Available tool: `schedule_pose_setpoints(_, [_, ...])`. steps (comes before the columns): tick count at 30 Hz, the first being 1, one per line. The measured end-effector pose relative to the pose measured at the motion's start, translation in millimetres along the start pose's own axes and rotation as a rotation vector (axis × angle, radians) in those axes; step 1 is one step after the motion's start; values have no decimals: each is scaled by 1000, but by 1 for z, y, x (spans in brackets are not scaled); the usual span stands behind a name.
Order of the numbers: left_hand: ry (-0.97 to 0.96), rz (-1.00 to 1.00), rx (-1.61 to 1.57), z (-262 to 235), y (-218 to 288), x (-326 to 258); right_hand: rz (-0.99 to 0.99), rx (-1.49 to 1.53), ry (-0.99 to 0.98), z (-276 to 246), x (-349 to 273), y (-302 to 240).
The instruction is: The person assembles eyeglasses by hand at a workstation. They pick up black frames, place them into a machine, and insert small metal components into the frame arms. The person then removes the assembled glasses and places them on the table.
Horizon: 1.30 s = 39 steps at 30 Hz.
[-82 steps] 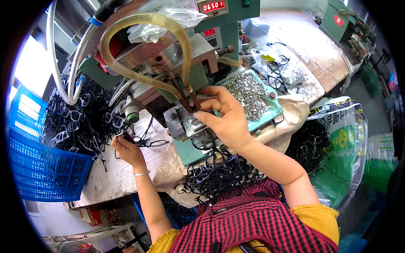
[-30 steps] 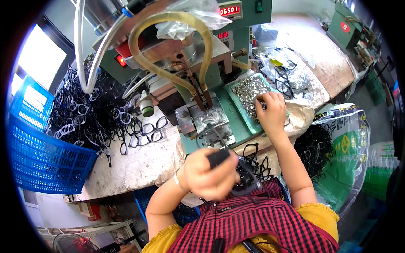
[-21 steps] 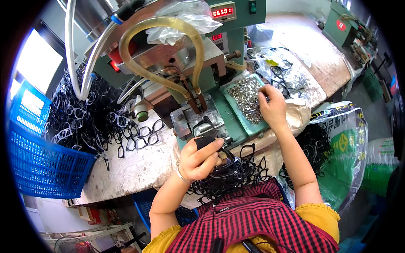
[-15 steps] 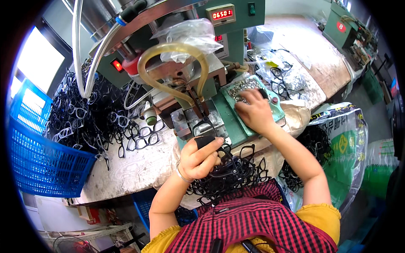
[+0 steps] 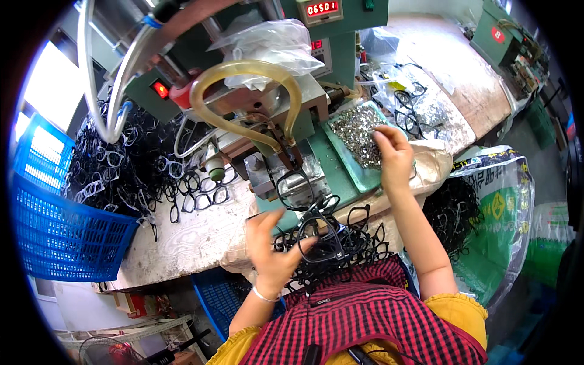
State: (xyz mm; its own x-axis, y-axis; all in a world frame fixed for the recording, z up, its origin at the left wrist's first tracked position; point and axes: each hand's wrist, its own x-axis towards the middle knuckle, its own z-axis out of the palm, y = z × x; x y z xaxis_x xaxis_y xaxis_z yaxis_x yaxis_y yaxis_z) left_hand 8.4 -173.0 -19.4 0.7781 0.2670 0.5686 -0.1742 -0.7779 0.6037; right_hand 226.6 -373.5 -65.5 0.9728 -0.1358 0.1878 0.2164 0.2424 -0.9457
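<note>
Head view: left hand (image 5: 271,252) released, fingers spread, just left of a dark eyeglass frame (image 5: 311,212) at the near end of the metal jig (image 5: 314,172). Right hand (image 5: 395,157) curled at right side of green tray (image 5: 367,184) of shiny bits (image 5: 359,132); cannot tell whether fingertips pinch one.

I work in what looks like a factory workshop. Before me stands a green metal machine (image 5: 348,25) with red digital displays (image 5: 322,8) and a looped yellowish hose (image 5: 243,66). Small shiny metal parts (image 5: 359,137) fill a shallow teal tray (image 5: 367,182). Black eyeglass frames (image 5: 115,164) lie heaped on my worn, pale wooden bench (image 5: 194,240), by a blue slatted plastic basket (image 5: 73,225). Farther right are a white-and-green sack (image 5: 514,182) and another green machine (image 5: 486,27).
</note>
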Motion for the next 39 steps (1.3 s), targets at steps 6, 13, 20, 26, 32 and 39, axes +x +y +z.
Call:
schedule_pose_setpoints(6, [-380,-400,-382,20,42,36,-195,-249,-101,30,-3,-29])
schedule_pose_setpoints(13, [-644,-615,-1536,10,8,3,-367,-598,-37,-40,-25,-32])
schedule_pose_setpoints(20, [-729,-853,-1693,18,10,13,-300,-341,-435,31,-29,-82])
schedule_pose_setpoints(26, [-697,-936,-1544,15,13,12,-118,-86,-483,80,-41,-73])
schedule_pose_setpoints(32, [-662,-896,-1695,15,9,18,43,137,-536,90,-48,-78])
schedule_pose_setpoints(39, [-84,244,-1183,-16,14,25,161,203,-536,83,-74,-116])
